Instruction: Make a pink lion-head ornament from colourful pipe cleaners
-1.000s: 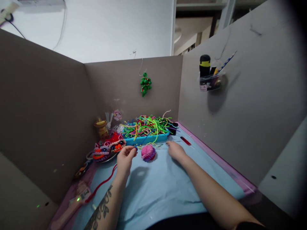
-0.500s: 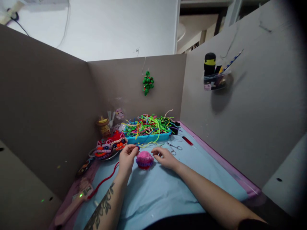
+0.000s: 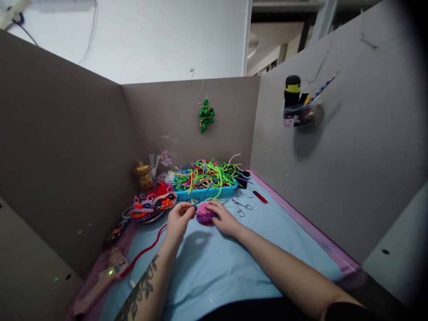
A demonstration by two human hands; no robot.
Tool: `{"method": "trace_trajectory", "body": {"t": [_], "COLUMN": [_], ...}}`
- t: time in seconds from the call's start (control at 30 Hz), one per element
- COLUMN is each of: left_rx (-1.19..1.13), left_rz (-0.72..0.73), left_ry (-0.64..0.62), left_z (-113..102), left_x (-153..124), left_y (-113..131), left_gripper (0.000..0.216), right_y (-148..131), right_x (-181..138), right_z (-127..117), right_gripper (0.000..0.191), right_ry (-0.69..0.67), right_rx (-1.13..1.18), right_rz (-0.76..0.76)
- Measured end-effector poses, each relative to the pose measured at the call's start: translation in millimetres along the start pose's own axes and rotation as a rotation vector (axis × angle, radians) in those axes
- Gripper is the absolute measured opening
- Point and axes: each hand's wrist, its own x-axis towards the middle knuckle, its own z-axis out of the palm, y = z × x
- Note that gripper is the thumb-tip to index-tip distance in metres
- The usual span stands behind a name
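A small rounded piece of fuzzy stems, pink on top with purple and red below (image 3: 205,214), is lifted over the blue cloth. The fingers of my right hand (image 3: 224,217) are closed around its right side. Just left of it, my left hand (image 3: 180,218) pinches a small dark blue bit (image 3: 195,208), mostly hidden by the fingertips. The blue bit is close to the pink piece; whether they touch I cannot tell.
A blue tray (image 3: 203,194) of fuzzy stems stands behind my hands. Scissors (image 3: 242,206) and a red-handled tool (image 3: 260,197) lie to the right. At left are a plate of fuzzy animal faces (image 3: 155,207), a red stem (image 3: 147,252) and a pink glue gun (image 3: 100,285).
My right hand has moved left, closed on the pink piece and raised it off the cloth. My left hand stays nearly in place, still pinching the dark blue bit.
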Motion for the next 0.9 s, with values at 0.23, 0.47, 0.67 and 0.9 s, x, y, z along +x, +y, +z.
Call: {"method": "trace_trajectory", "body": {"t": [0.23,0.47,0.67,0.9], "left_rx": [0.096,0.232,0.505,0.618], "left_rz": [0.049,0.098,0.299,0.373], "left_ry": [-0.196,-0.368,-0.393,-0.430], "left_z": [10,13,10,9], "left_x": [-13,-17,-17,-16], "left_y": [8,5,2,2], "left_gripper": [0.016,0.010,0.009,0.017], "right_y": [-44,-44,-40,-40], "right_x": [-6,-7,-10,-14], "right_z": [-14,-20,-27,-27], "right_gripper": [0.009,0.025,0.018,0.020], "right_ry": [0.321,0.212,0.186,0.094], "right_rx": [0.081,-0.108,-0.171,-0.299], "right_rz": [-0.116,-0.357,-0.390,-0.332]}}
